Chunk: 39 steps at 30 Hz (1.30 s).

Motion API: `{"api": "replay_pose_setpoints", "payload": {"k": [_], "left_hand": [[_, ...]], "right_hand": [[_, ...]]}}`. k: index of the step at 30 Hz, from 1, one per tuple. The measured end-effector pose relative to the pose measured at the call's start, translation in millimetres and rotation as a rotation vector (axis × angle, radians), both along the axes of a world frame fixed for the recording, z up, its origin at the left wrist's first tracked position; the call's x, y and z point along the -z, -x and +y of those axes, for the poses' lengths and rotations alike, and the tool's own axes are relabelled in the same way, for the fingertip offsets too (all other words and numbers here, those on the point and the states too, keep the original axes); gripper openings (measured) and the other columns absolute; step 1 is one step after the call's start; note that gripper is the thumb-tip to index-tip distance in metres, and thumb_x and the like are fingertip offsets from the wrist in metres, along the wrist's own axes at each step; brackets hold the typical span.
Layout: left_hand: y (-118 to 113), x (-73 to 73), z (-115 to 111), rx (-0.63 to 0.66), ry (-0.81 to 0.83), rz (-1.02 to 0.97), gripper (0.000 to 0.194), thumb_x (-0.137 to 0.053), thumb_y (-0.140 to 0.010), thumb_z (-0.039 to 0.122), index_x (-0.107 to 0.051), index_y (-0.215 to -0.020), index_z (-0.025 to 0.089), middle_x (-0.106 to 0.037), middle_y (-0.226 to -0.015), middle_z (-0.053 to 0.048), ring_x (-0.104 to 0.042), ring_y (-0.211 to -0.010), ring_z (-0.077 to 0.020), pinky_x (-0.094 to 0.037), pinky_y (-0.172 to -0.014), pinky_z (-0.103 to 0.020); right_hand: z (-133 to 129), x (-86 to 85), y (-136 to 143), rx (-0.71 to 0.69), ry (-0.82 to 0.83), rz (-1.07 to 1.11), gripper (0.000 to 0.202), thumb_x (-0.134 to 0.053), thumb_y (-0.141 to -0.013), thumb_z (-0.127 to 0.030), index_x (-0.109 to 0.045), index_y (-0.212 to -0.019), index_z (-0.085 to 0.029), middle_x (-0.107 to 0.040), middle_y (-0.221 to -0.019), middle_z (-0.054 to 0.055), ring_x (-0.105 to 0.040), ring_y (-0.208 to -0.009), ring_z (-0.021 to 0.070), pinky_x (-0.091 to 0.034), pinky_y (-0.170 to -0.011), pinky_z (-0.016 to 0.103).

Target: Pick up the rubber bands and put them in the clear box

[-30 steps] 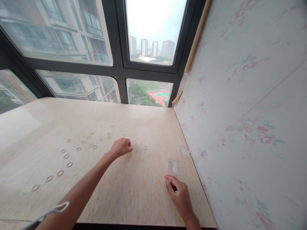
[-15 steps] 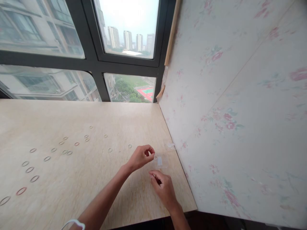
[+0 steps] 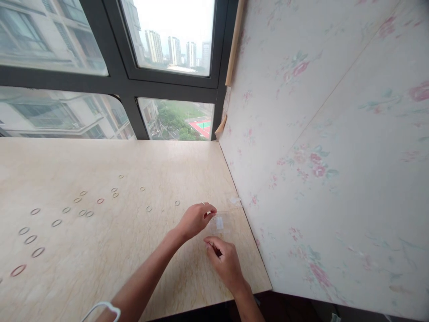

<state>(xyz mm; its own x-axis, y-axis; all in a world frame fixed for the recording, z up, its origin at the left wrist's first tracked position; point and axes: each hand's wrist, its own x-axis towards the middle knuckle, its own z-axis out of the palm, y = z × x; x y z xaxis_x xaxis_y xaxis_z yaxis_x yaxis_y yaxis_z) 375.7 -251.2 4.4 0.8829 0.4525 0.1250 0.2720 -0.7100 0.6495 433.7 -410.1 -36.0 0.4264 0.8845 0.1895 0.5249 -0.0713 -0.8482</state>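
My left hand (image 3: 196, 220) is bent over the left edge of a clear plastic case (image 3: 225, 222) with a white label. Its thumb and forefinger are pinched together at the case's edge, and what they hold is too small to make out. Closer to the counter's front edge, my right hand (image 3: 226, 263) is closed with its fingertips pinched just below the case. Anything between those fingertips is hidden. A thin ring-shaped band (image 3: 177, 203) lies on the counter left of my left hand, and a red band (image 3: 100, 201) farther left.
Several more thin bands lie scattered over the left of the beige stone-look counter (image 3: 110, 268). A small clear plastic piece (image 3: 234, 200) rests against the flowered wall (image 3: 301, 134) on the right. A dark-framed window (image 3: 174, 85) stands behind.
The view has shifted slightly, so the counter's things appear a little farther left. Both hands stay pinched near the case; a small ring visible by my left fingertips before is now hard to make out.
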Motion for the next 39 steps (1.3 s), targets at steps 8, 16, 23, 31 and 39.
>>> {"api": "replay_pose_setpoints", "payload": {"k": [8,16,23,31,39], "left_hand": [[38.4,6.3,9.2,-0.082,0.044,-0.091,0.018,-0.049,-0.089,0.022,-0.067,-0.089,0.019,-0.067,-0.089,-0.003,-0.057,-0.069,-0.0125,-0.045,-0.068,-0.026],[105.2,30.8,30.1,-0.290,0.032,-0.110,0.024,-0.041,-0.093,0.021,-0.065,-0.098,0.019,-0.066,-0.097,-0.006,-0.060,-0.082,-0.0157,-0.046,-0.077,-0.029],[132.6,49.7,47.0,-0.379,0.118,-0.232,0.025,-0.043,-0.087,0.013,-0.065,-0.100,0.017,-0.069,-0.093,-0.007,-0.061,-0.085,-0.0166,-0.046,-0.080,-0.030],[137.0,53.9,45.5,-0.430,0.277,-0.366,0.026,-0.044,-0.087,0.019,-0.066,-0.099,0.017,-0.071,-0.086,-0.006,-0.063,-0.081,-0.0177,-0.047,-0.079,-0.031],[141.0,54.7,43.9,-0.376,0.206,-0.342,0.026,-0.040,-0.086,0.016,-0.065,-0.091,0.017,-0.070,-0.090,-0.010,-0.063,-0.080,-0.0214,-0.046,-0.071,-0.031]], "right_hand": [[0.1,-0.6,-0.5,0.006,-0.003,-0.029,0.027,-0.047,-0.090,-0.028,-0.071,-0.094,-0.017,-0.068,-0.066,0.002,-0.060,-0.054,0.0141,-0.047,-0.054,0.022],[-1.7,7.2,-1.3,0.035,-0.010,-0.054,0.034,-0.049,-0.091,-0.043,-0.072,-0.093,-0.018,-0.074,-0.081,0.009,-0.069,-0.069,0.0201,-0.055,-0.064,0.025],[-0.4,12.4,-6.5,-0.026,0.074,-0.103,0.042,-0.052,-0.087,-0.054,-0.073,-0.071,-0.021,-0.071,-0.068,0.005,-0.070,-0.067,0.0230,-0.055,-0.057,0.022],[59.7,-25.6,51.3,-0.175,0.035,-0.159,0.055,-0.046,-0.087,-0.061,-0.070,-0.057,-0.022,-0.058,-0.050,0.001,-0.058,-0.046,0.0178,-0.047,-0.044,0.024],[236.9,-80.8,121.5,-0.475,0.158,-0.169,0.033,-0.049,-0.090,-0.043,-0.068,-0.083,-0.016,-0.050,-0.049,-0.005,-0.049,-0.045,0.0105,-0.038,-0.045,0.019]]}}
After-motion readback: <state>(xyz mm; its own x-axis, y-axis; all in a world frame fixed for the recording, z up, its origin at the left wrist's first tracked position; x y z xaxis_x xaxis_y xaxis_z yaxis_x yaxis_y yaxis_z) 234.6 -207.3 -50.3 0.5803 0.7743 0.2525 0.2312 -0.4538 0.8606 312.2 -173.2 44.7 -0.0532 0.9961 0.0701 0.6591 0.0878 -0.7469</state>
